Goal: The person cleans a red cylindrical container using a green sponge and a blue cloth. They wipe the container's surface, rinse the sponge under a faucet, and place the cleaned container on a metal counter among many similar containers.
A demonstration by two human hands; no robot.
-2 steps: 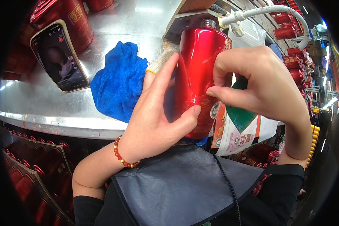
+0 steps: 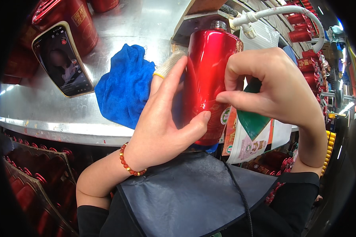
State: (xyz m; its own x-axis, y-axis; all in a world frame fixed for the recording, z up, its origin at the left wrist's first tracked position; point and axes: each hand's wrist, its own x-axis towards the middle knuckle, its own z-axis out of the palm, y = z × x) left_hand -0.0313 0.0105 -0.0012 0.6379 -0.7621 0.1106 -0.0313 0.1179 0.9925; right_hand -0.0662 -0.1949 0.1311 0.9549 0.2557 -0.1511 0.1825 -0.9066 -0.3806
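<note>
A glossy red bottle [image 2: 209, 67] with a bare threaded neck lies in front of me, its neck pointing away. My left hand [image 2: 162, 122] grips it from the left, thumb on its face and fingers along its side. Knitted fabric covers one finger of that hand. My right hand [image 2: 265, 85] is bent over the bottle's right side, thumb and fingertips closed together at its surface; what they pinch is hidden. Below that hand shows a dark green pointed sheet [image 2: 254, 123]; whether the hand holds it I cannot tell. A round white-and-green sticker [image 2: 225, 115] is near the bottle's lower right edge.
Left of my hand, a crumpled blue cloth [image 2: 124, 85] lies on the metal table [image 2: 67, 122]. A phone [image 2: 62, 59] leans against a red container [image 2: 83, 29]. A white hose [image 2: 281, 12] arches at the upper right. Printed sheets [image 2: 249, 144] hang beside the bottle. Racks of red bottles [image 2: 31, 177] stand below.
</note>
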